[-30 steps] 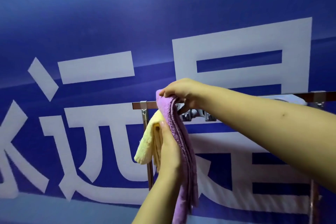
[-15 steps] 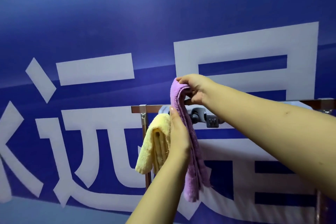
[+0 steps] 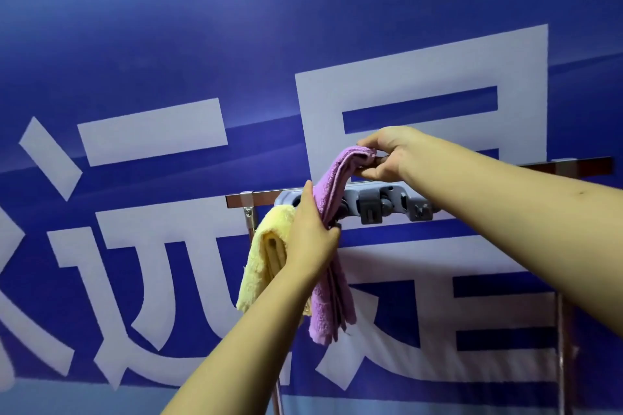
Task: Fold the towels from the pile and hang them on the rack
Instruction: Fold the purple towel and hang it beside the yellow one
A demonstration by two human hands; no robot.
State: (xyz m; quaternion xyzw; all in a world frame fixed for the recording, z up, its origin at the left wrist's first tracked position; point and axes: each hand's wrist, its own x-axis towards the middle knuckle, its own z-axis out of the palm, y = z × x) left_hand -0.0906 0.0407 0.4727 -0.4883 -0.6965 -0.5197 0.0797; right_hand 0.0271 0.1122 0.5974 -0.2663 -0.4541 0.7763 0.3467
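Observation:
A folded purple towel (image 3: pixel 332 293) hangs in front of the rack. My right hand (image 3: pixel 387 153) pinches its top end above the metal rack bar (image 3: pixel 263 198). My left hand (image 3: pixel 310 236) grips the towel's middle, just below the bar. A folded yellow towel (image 3: pixel 263 259) hangs at the rack's left end, behind my left hand. A grey-blue holder with clips (image 3: pixel 381 204) is fixed along the bar, and the purple towel crosses its left part.
A blue wall banner (image 3: pixel 168 27) with big white characters fills the background. The rack's left upright (image 3: pixel 250 222) stands behind the yellow towel, and a right upright (image 3: pixel 563 347) runs down at the far right. My right forearm covers the bar's right part.
My right hand has lifted the purple towel's top end up and to the right, above the bar. My left hand has closed round the towel's middle. The holder with clips shows more.

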